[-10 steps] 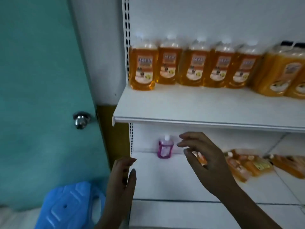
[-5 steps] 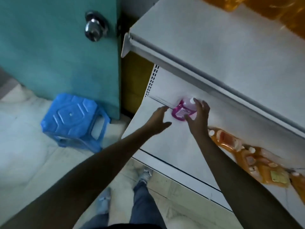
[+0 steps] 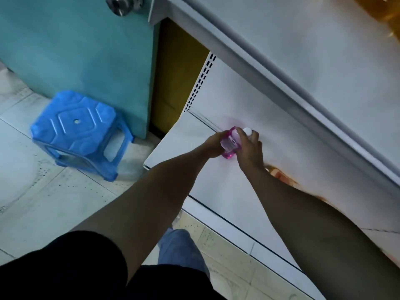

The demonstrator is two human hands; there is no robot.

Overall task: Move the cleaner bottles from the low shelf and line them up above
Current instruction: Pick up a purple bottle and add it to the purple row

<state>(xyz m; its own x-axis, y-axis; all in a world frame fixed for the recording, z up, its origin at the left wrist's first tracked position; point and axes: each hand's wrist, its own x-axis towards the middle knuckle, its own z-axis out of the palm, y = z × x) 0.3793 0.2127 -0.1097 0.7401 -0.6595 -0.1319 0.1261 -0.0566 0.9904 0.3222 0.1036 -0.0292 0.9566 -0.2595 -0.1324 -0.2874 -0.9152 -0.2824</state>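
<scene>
A small pink cleaner bottle (image 3: 229, 144) with a white cap stands near the back left corner of the low white shelf (image 3: 207, 180). My left hand (image 3: 213, 146) grips its left side and my right hand (image 3: 250, 149) wraps its right side and neck. Orange bottles (image 3: 279, 173) lie on the same shelf to the right, mostly hidden behind my right forearm. The upper shelf (image 3: 303, 61) runs across the top right, with orange bottles (image 3: 383, 11) just showing at its far corner.
A blue plastic stool (image 3: 80, 135) stands on the tiled floor left of the shelving. A teal door (image 3: 75, 50) with a metal knob (image 3: 119, 5) is behind it. My jeans leg (image 3: 181, 250) shows below.
The view has tilted further down. Both hands have closed in on the pink bottle: the left, which was beside it, now grips it along with the right.
</scene>
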